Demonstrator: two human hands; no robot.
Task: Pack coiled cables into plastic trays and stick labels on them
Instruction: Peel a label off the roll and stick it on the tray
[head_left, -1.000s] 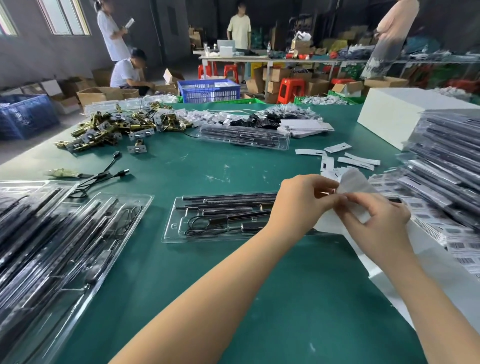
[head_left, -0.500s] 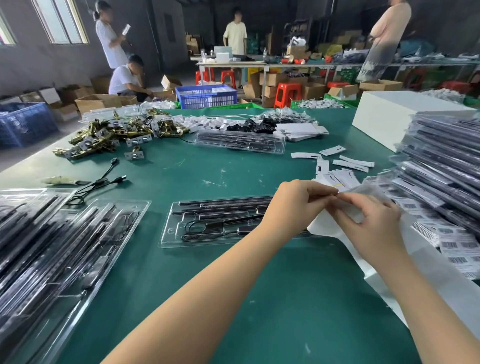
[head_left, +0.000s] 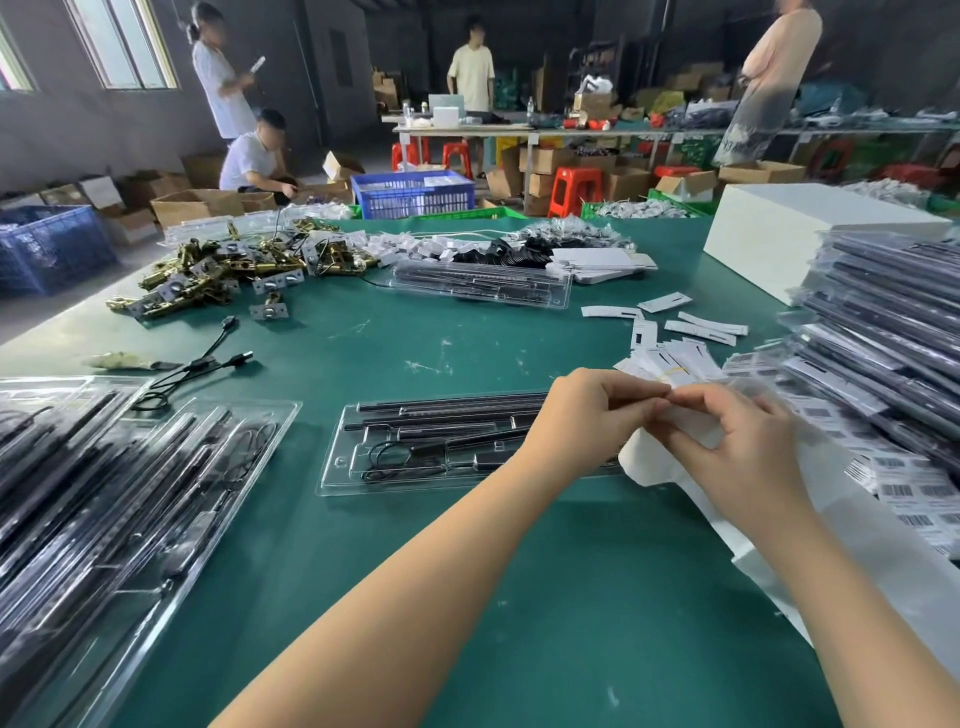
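Both hands meet right of centre, pinching the same white label sheet (head_left: 670, 457). Left hand (head_left: 592, 410) has thumb and fingers closed narrow on its top edge; right hand (head_left: 748, 447) grips it from the other side, fingertips touching the left's. Can't tell if a label is lifted off yet. The sheet droops onto the table and runs off toward lower right of the frame.

Just left of the hands, partly under the left wrist — one clear plastic tray (head_left: 431, 447) w/ black rods and a coiled cable (head_left: 387, 460) in its lower-left pocket. Its near edge faces bare green table (head_left: 467, 597), the widest open room, centre to bottom of frame betw. the forearms.

Right edge: a tall stack of filled trays (head_left: 883, 332), too many to count, barcode labels (head_left: 904, 488) spread at its foot. Left edge: more filled trays (head_left: 104, 493) overlapping, at least 2 on top, crowding lower left.

Above centre: 1 more filled tray (head_left: 483, 283) lying alone; 5 or so loose paper strips (head_left: 691, 325) plus a small heap just above the hands. One loose black cable (head_left: 202, 361) mid-left. Brass hardware pile (head_left: 218, 270) upper left, white box (head_left: 810, 234) upper right. Clear strip of table betw. the two single trays.

Background: 4 people, none at this table.
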